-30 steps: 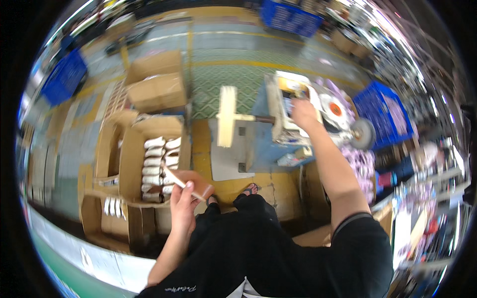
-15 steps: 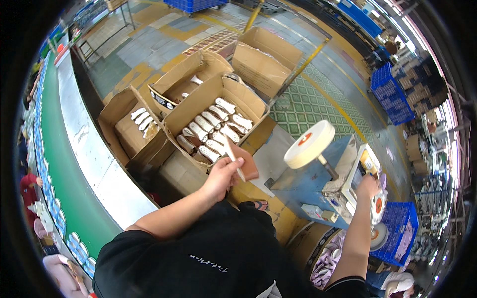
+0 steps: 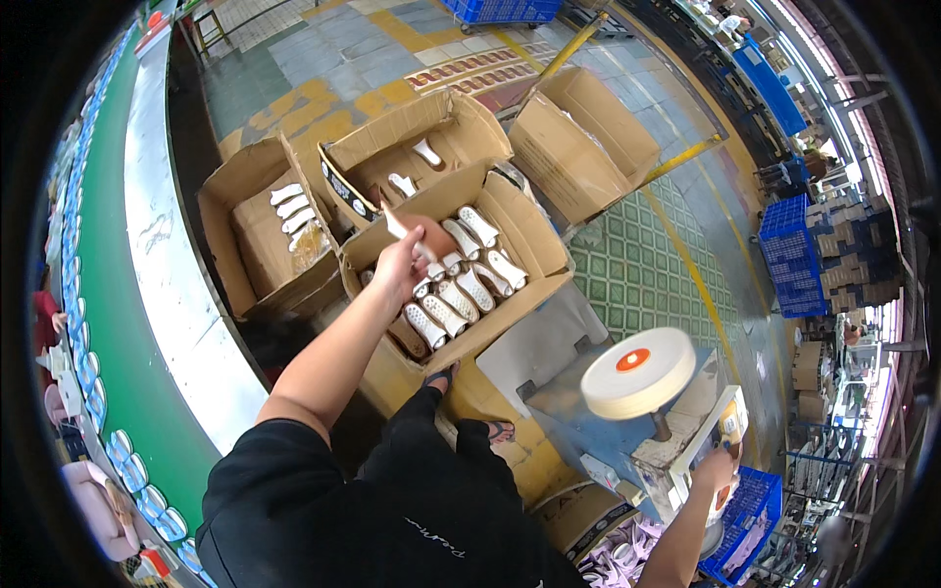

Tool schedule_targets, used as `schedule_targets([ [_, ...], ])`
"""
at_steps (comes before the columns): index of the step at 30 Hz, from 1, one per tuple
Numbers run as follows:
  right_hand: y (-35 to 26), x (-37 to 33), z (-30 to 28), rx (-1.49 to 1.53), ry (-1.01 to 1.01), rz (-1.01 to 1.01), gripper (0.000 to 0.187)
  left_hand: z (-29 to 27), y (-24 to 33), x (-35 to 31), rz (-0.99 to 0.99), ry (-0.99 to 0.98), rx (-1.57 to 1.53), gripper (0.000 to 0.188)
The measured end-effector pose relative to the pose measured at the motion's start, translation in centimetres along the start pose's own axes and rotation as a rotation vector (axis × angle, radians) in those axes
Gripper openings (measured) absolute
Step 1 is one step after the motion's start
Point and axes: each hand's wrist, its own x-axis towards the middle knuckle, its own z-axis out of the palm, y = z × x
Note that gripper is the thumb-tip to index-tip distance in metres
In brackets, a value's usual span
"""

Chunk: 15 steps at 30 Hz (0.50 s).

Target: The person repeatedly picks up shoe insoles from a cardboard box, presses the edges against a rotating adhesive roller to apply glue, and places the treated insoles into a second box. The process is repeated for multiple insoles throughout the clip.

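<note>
My left hand (image 3: 400, 267) is closed on a flat brown piece with a white edge (image 3: 425, 237), held over a cardboard box (image 3: 503, 331). Inside that box lie several white shoe-shaped pieces (image 3: 469, 292), dotted with holes and brown at the edges. Over at the right, my right hand (image 3: 718, 468) reaches against the pale frame (image 3: 733, 412) of a blue machine (image 3: 561, 412). Its fingers look curled, and what they hold is hidden. A thick cream wheel with an orange centre (image 3: 639, 374) is mounted on the machine.
More boxes stand beyond: one at left (image 3: 235, 235) with white pieces, one behind (image 3: 368, 167) and a tall one (image 3: 578, 137). A green conveyor with a metal edge (image 3: 167, 294) runs along the left. Lilac pieces (image 3: 627, 551) fill a carton near a blue crate (image 3: 757, 510).
My left hand has moved forward and left with the brown piece, from beside the box to above its contents. The whole view has shifted; my right hand stays by the machine.
</note>
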Motion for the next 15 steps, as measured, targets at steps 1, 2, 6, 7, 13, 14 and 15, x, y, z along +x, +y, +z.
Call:
schedule_targets([
  [1,-0.2,0.0,0.1,0.016,0.019,-0.008,0.025,1.4,1.4,2.6,-0.012,-0.056,-0.035,0.037],
  [2,-0.3,-0.1,0.1,0.025,0.021,-0.01,0.025,2.9,2.9,5.1,-0.019,-0.114,-0.068,0.037],
  [6,-0.5,0.0,-0.2,0.027,-0.075,0.023,0.023,10.1,7.9,13.0,0.057,-0.17,-0.148,0.034],
  [7,-0.4,0.1,-0.4,0.035,-0.057,0.015,0.022,11.3,8.2,13.7,0.08,-0.206,-0.16,0.032],
  [13,0.0,0.3,-0.5,0.055,-0.036,0.013,0.019,12.9,7.0,11.7,0.08,-0.366,-0.143,0.026],
  [14,-0.1,0.3,-0.4,0.056,-0.016,-0.002,0.02,12.4,6.5,10.9,0.062,-0.426,-0.164,0.027],
  [15,-0.1,0.4,-0.3,0.048,-0.039,0.004,0.02,11.8,6.1,10.0,0.046,-0.486,-0.189,0.029],
])
